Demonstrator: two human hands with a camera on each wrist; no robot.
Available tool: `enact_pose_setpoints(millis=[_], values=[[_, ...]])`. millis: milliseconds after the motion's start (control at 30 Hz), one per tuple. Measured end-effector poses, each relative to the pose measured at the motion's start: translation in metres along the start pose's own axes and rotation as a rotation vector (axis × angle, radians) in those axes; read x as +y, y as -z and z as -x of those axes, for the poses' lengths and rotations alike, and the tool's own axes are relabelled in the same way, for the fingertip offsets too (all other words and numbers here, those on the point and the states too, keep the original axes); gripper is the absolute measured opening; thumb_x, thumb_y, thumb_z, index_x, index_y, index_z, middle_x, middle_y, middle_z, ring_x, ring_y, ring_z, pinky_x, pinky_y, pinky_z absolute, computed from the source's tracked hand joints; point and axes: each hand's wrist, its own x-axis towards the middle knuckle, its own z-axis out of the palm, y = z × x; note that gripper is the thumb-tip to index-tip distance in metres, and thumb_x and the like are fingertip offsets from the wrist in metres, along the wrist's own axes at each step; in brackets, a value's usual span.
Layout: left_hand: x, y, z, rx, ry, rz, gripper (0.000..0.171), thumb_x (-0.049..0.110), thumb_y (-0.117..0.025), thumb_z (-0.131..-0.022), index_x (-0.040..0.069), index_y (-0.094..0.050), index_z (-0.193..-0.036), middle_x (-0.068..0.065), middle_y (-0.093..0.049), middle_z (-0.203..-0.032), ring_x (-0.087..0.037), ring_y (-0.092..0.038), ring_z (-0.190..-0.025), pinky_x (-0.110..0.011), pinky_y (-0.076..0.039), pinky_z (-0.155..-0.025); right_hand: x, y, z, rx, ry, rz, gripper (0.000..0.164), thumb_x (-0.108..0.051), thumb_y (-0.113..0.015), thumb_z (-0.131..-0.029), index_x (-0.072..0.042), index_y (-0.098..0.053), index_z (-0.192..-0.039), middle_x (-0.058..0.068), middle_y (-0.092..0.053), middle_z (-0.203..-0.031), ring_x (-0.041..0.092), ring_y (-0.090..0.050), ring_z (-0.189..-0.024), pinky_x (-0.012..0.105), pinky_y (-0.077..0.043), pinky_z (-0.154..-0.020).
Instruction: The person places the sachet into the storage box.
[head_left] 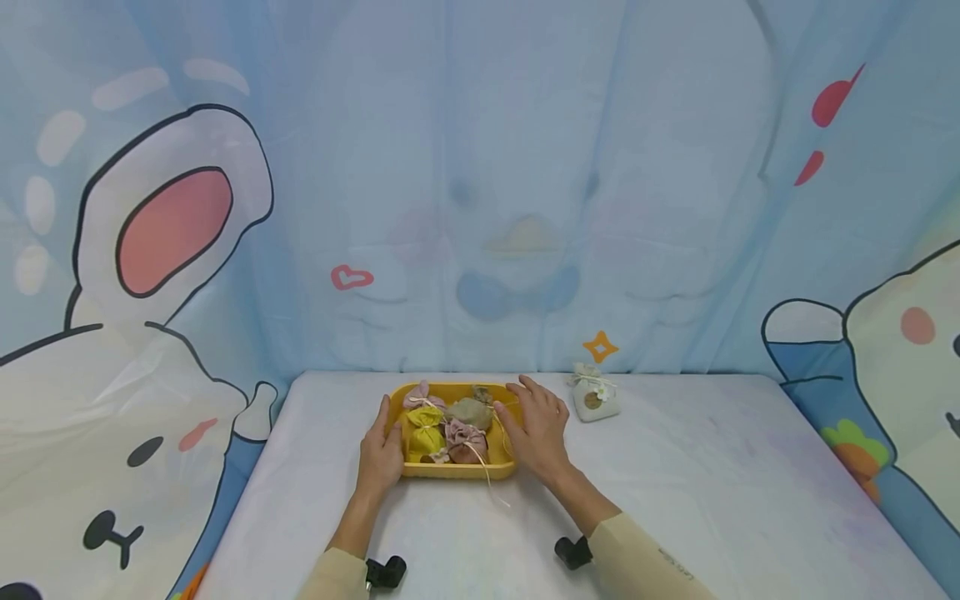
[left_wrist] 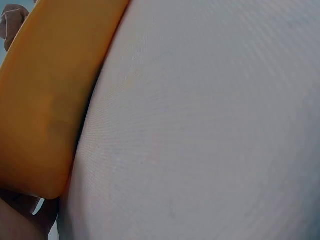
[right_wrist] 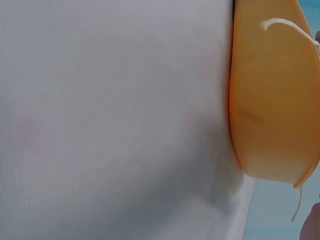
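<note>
A yellow tray (head_left: 459,472) sits on the white-covered table, several small drawstring pouches inside it. Among them are a bright yellow pouch (head_left: 426,432), a mauve pouch (head_left: 467,442), a grey-green pouch (head_left: 469,412) and a pink pouch (head_left: 422,397). My left hand (head_left: 381,450) holds the tray's left end, thumb at the rim and fingers along the outer wall. Over the right end, my right hand (head_left: 542,427) is spread, its thumb by the rim and its fingers raised outside it. A pale string (right_wrist: 290,23) hangs over the tray wall in the right wrist view.
A white pouch (head_left: 596,397) with a round brown patch stands on the table, right of the tray and beyond my right hand. A blue cartoon-printed curtain (head_left: 517,167) hangs behind the table's back edge. The white cloth (head_left: 675,500) stretches to both sides.
</note>
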Motion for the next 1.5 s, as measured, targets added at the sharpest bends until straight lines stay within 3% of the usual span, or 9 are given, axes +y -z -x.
enact_pose_setpoints(millis=[1000,1300,1500], values=[[0.001,0.000,-0.001,0.003,0.008,-0.010,0.058,0.014,-0.040,-0.111,0.004,-0.022,-0.166,-0.012,-0.023,-0.173,-0.034,-0.021,-0.160,-0.053,-0.019,-0.131,0.055,0.015,-0.010,0.060,-0.120,0.083,0.051,-0.037,-0.062,-0.103,-0.001,-0.058,-0.139,0.025,-0.043,-0.158,0.049,-0.035,-0.145,0.073,-0.018,-0.117],[0.000,0.000,-0.001,0.000,0.003,-0.005,0.058,0.014,-0.040,-0.112,0.005,-0.022,-0.166,-0.011,-0.022,-0.173,-0.033,-0.020,-0.160,-0.053,-0.019,-0.131,0.074,0.020,-0.011,-0.001,-0.215,0.142,0.055,-0.042,-0.057,-0.105,-0.003,-0.053,-0.143,0.024,-0.035,-0.163,0.047,-0.028,-0.148,0.071,-0.014,-0.120],[-0.001,0.000,-0.001,-0.004,-0.005,-0.006,0.058,0.013,-0.040,-0.111,0.004,-0.022,-0.165,-0.012,-0.023,-0.172,-0.033,-0.021,-0.160,-0.053,-0.020,-0.131,0.081,0.024,-0.012,0.043,-0.207,0.155,0.056,-0.043,-0.059,-0.103,-0.002,-0.054,-0.140,0.027,-0.033,-0.162,0.051,-0.026,-0.146,0.072,-0.015,-0.116]])
